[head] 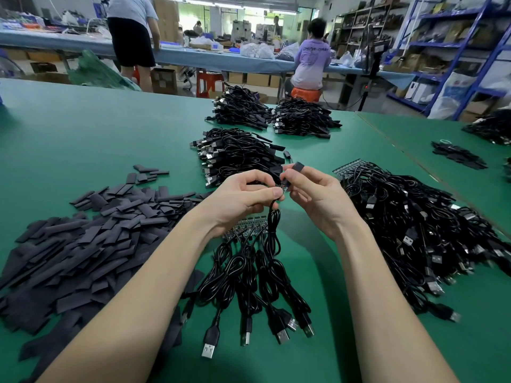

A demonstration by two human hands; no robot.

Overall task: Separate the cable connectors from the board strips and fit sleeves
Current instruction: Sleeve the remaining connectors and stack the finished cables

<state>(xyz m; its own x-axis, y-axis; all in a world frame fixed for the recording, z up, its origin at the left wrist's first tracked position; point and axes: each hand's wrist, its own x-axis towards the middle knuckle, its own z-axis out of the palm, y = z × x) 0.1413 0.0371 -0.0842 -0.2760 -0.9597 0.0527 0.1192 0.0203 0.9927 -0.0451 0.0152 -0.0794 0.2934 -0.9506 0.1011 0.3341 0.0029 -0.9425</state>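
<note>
Above the worktop's middle, a cable (272, 214) end is pinched by the left hand (243, 197) while a sleeve (298, 166) is gripped by the right hand (315, 197), seemingly for fitting over it.

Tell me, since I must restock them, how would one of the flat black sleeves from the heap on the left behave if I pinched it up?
Probably very light and thin: the sleeves lie pressed flat in a loose heap on the green table. Likely bendable rather than rigid, since the one in the right hand looks opened out. Being flat, they should not roll, but neighbours may slide.
</note>
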